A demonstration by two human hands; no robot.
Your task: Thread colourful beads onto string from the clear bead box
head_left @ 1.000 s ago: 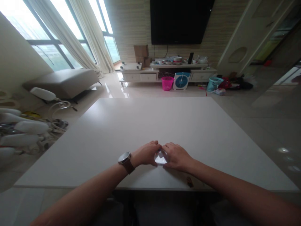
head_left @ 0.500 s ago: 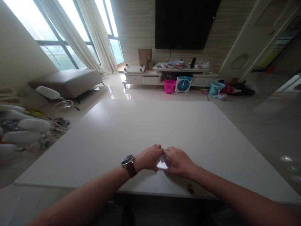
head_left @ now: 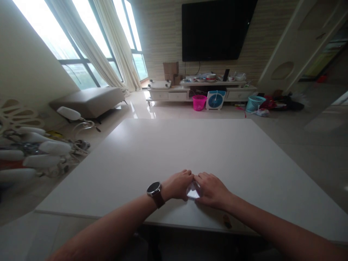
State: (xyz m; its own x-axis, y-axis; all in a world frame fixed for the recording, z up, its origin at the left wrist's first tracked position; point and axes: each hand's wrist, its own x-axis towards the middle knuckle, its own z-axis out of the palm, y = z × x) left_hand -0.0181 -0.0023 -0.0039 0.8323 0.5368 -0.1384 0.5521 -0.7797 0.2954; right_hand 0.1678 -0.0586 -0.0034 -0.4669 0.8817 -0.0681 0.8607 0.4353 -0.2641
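Both my hands rest together near the front edge of a wide white table [head_left: 190, 152]. My left hand [head_left: 178, 185], with a dark watch [head_left: 154, 189] on its wrist, has its fingers curled and pressed against a small pale shiny object [head_left: 193, 191]. My right hand [head_left: 213, 190] closes on the same object from the other side, fingertips meeting those of the left. Most of the object is hidden between the hands, so I cannot make out what it is. A small dark brown item [head_left: 227, 221] lies on the table beside my right forearm.
Beyond the table stand a low TV cabinet [head_left: 201, 92] under a wall TV [head_left: 217, 30], a pink basket [head_left: 199, 102], a blue fan [head_left: 216, 99] and a teal basket [head_left: 255, 103]. A grey bench [head_left: 89, 101] and white clutter [head_left: 35, 156] fill the left floor.
The camera has shifted left, so the hands sit slightly right and lower in view. Both hands keep the same hold on the small object.
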